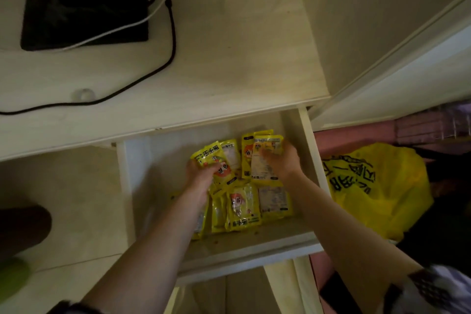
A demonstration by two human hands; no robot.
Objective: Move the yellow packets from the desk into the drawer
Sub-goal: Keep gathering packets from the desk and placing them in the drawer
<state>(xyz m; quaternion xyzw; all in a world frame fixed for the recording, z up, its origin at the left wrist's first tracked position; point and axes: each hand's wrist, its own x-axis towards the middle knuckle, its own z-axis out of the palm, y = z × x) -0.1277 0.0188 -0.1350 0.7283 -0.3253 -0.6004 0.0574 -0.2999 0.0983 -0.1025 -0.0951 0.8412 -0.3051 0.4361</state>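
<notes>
roughly ten yellow packets counted, exact number unclear, all inside the open drawer under the worktop. left hand gripping one cartoon-faced packet; right hand pinching another packet. remaining packets just below both hands. one yellow plastic bag right of drawer.

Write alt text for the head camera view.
Both hands, left hand and right hand, hold yellow packets over more packets inside an open drawer. A black cable lies on the desk above.
</notes>
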